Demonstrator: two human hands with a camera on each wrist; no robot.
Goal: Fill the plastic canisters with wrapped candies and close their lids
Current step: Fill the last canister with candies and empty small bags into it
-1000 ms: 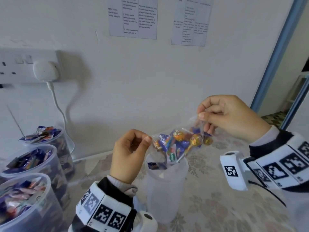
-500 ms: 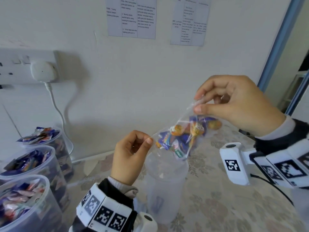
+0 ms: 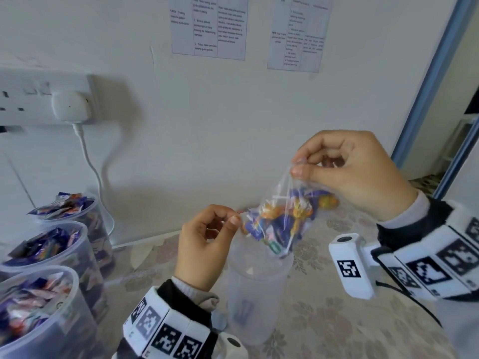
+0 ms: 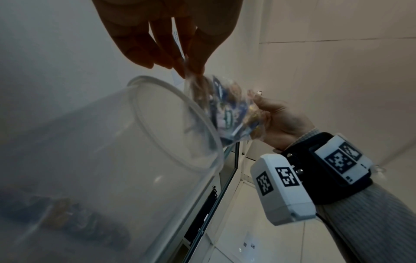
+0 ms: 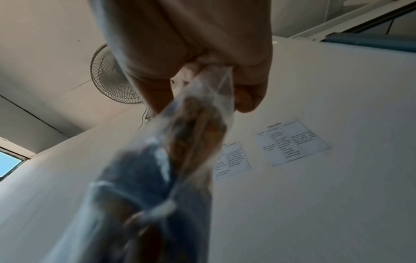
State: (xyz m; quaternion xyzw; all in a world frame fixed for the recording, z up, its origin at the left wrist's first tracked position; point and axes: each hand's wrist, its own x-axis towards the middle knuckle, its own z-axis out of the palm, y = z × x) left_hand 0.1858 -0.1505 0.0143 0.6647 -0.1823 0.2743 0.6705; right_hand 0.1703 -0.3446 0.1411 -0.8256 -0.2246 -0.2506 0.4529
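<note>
A clear plastic bag of wrapped candies [image 3: 282, 218] hangs tilted over an open translucent canister [image 3: 256, 301] on the table. My right hand [image 3: 298, 165] pinches the bag's upper corner, raised above the canister; the same bag [image 5: 180, 160] fills the right wrist view, blurred. My left hand [image 3: 233, 216] pinches the bag's lower left corner beside the canister rim [image 4: 175, 124]. The bag [image 4: 227, 113] sits just past that rim, mouth down. A few candies [image 4: 67, 218] lie at the canister's bottom. No lid shows.
Three canisters heaped with candies [image 3: 39, 294] [image 3: 49, 244] [image 3: 67, 206] line the left edge. A wall socket with a white plug [image 3: 71, 106] and cable sits on the wall behind. A floral tablecloth [image 3: 324, 320] covers the table.
My right hand has lifted the bag's corner higher, tipping the bag steeper over the canister. A blue candy at the canister mouth has dropped inside. My left hand has barely moved.
</note>
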